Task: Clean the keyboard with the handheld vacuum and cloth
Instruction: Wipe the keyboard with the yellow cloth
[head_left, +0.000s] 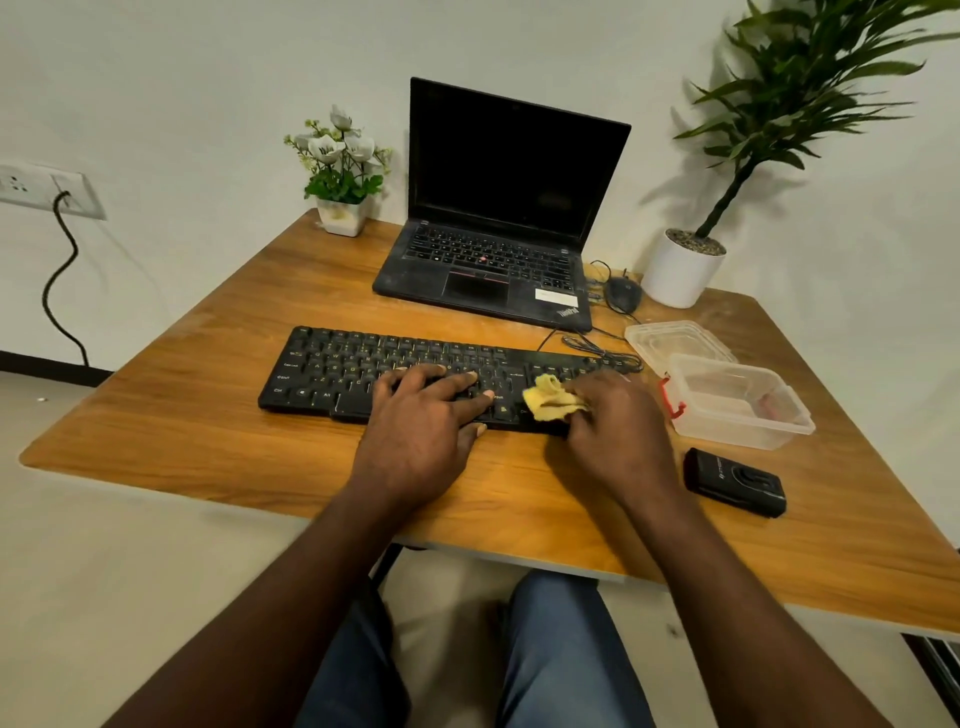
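Across most of the view spreads a wooden table (208, 374), with the person's legs in blue jeans below its near edge. At the far middle stands an open black laptop (498, 208), screen dark. To its right, at the far right corner, a tall leafy plant in a white pot (680, 273) rises against the wall.

The black keyboard (337, 369) lies flat at the centre of the table, nearer than the laptop, its long side running left to right and its cable (597, 349) bunched just beyond its far right end. The left hand (421, 415) rests flat on the middle keys, fingers straight and spread, grasping nothing. The right hand (613, 431) sits over the keyboard's right end, fingers curled around a crumpled yellow cloth (550, 400) that is pressed onto the keys there.

Right of the keyboard sits a clear plastic container (743, 405) with a red clasp, and its clear lid (675, 340) lies just beyond it. A small pot of white flowers (340, 156) stands left of the laptop. The black handheld vacuum (735, 480) lies on the table nearer than the container, right of the right hand and apart from it. A black mouse (623, 293) lies between laptop and plant pot.
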